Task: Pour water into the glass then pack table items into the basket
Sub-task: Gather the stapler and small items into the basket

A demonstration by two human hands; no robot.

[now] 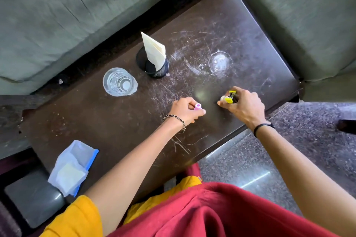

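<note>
Head view: glass (119, 82) well left of hands.

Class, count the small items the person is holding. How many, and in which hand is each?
2. A pink-capped item is in the left hand; a yellow-and-black item is in the right hand. Fingers may hide more.

A pink cap (197, 106) shows between the left hand's (185, 110) fingers; a yellow and black item (231, 97) sits in the right hand's (243, 106) fingertips, over the dark brown table (119, 121) streaked with pale scratches
</note>
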